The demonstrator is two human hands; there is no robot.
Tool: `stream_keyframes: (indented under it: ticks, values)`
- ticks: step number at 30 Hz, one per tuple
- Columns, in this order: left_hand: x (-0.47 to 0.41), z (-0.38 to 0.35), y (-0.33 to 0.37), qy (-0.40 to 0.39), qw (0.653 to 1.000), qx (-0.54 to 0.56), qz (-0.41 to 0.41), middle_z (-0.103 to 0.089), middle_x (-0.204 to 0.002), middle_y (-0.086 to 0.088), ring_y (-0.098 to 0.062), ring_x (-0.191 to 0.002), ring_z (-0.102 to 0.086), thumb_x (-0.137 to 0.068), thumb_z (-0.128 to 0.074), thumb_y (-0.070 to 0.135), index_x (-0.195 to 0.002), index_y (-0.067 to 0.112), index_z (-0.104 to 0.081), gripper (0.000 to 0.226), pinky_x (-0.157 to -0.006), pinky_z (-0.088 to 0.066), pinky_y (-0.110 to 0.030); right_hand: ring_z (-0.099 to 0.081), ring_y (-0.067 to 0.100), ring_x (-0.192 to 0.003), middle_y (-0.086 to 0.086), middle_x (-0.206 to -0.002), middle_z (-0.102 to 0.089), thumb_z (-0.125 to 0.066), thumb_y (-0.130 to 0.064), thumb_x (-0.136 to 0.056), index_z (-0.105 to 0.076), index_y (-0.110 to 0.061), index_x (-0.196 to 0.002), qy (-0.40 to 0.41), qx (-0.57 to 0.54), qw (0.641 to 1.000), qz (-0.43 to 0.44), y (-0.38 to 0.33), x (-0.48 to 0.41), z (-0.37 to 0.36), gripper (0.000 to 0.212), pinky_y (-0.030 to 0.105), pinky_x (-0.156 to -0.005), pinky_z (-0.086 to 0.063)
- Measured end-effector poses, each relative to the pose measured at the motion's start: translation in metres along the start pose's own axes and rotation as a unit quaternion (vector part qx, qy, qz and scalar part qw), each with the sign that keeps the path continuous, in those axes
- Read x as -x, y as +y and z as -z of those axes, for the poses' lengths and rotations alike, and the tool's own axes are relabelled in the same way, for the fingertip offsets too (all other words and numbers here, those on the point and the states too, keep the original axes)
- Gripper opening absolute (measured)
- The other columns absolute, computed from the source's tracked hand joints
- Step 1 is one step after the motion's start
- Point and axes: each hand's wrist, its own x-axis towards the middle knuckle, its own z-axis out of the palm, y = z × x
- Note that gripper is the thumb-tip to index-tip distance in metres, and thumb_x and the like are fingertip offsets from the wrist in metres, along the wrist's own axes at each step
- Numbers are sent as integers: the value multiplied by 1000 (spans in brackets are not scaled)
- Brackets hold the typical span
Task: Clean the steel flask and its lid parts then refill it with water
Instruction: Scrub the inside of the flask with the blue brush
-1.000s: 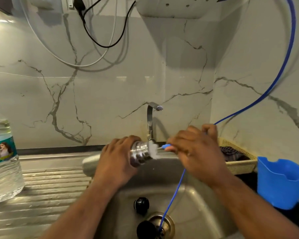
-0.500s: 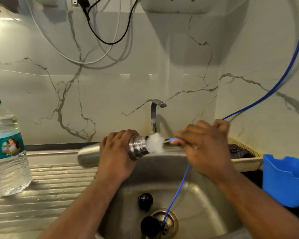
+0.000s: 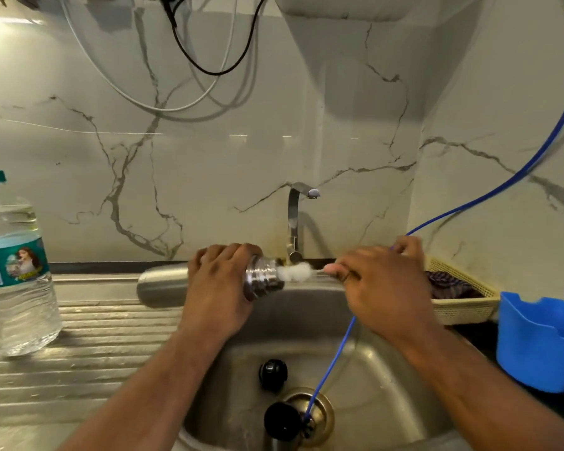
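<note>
Now the white-bristled brush [image 3: 297, 272], pinched in the right hand [image 3: 385, 288], sits further out of the cylindrical steel flask [image 3: 162, 286] gripped by the left hand [image 3: 219, 288], over the stainless sink [image 3: 388, 372].

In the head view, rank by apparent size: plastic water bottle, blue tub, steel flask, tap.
1. Plastic water bottle.
2. Blue tub and steel flask, too alike to rank: tub cropped, flask partly under the left hand.
3. Tap.

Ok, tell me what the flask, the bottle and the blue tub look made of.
Flask: steel by the look, brushed body, shiny threaded neck.
Bottle: clear plastic, glossy, water shows through.
Tub: likely plastic, solid blue, smooth moulded rim.
</note>
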Motion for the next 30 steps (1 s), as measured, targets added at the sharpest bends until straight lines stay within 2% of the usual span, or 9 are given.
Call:
stream_keyframes:
  ticks: [3,10,15,17,20,21,25,28,30]
  values:
    - [2,-4,20,-33,995,-42,-83,-61,-127,12,-16,-125,-50,-66,-88,27,-130,37,-53,73,-119,-28,-49,-56,18,-66,-7,-77,-66,-52,-42,-102,-65,-29,-87,-71,-34,996,32,-18,9,-11,24,38,-75,-38]
    - [0,4,-14,-32,998,-37,48,-58,-130,13,-17,-129,-46,-74,-84,36,-130,42,-46,68,-118,-27,-54,-58,13,-74,-14,-82,-67,-78,-38,-86,-71,-33,-95,-19,-65,995,72,-2,0,-12,12,30,-69,-34]
    - [0,6,-12,-46,996,-67,25,-58,-127,14,-16,-129,-47,-75,-82,32,-130,43,-48,65,-119,-21,-60,-54,6,-68,-15,-75,-67,-58,-50,-98,-73,-39,-103,-129,-94,986,45,-1,4,-8,19,28,-69,-34]
    - [1,4,-12,-42,996,-79,13,-60,-126,15,-16,-128,-49,-73,-84,31,-128,44,-50,67,-119,-20,-62,-50,4,-56,-12,-61,-59,-59,-46,-100,-76,-33,-94,-251,-279,922,-90,-2,4,-6,22,24,-60,-35]
    - [0,2,-13,-32,995,-89,15,-61,-124,18,-15,-127,-51,-69,-88,31,-124,47,-50,69,-119,-16,-65,-29,10,-40,-2,-49,-39,-59,-30,-102,-77,-9,-88,-375,-562,665,-317,-3,6,-3,31,24,-51,-27]
    - [0,3,-12,-31,995,-90,19,-60,-124,19,-15,-128,-50,-70,-87,31,-124,47,-49,68,-119,-14,-65,-30,11,-41,0,-51,-41,-59,-30,-102,-77,-9,-88,-376,-565,663,-317,-3,6,-4,31,24,-50,-28]
    - [0,3,-12,-33,996,-76,45,-57,-127,18,-14,-130,-46,-77,-83,34,-127,47,-47,63,-119,-14,-66,-58,3,-72,-14,-81,-64,-75,-36,-90,-72,-31,-94,-162,-309,931,-107,-7,6,-7,7,14,-64,-42]
    - [0,2,-11,-47,995,-67,53,-57,-126,18,-14,-129,-47,-76,-83,34,-126,46,-46,64,-117,-16,-68,-57,2,-80,-21,-81,-62,-78,-38,-86,-73,-33,-89,-39,-223,974,16,-5,4,-10,8,16,-67,-40]
    - [0,1,-9,-51,995,-68,46,-57,-127,18,-14,-129,-47,-76,-83,34,-127,46,-46,64,-118,-14,-68,-60,2,-73,-19,-72,-66,-75,-40,-89,-74,-31,-81,-52,-258,964,-31,-4,4,-11,12,20,-65,-44]
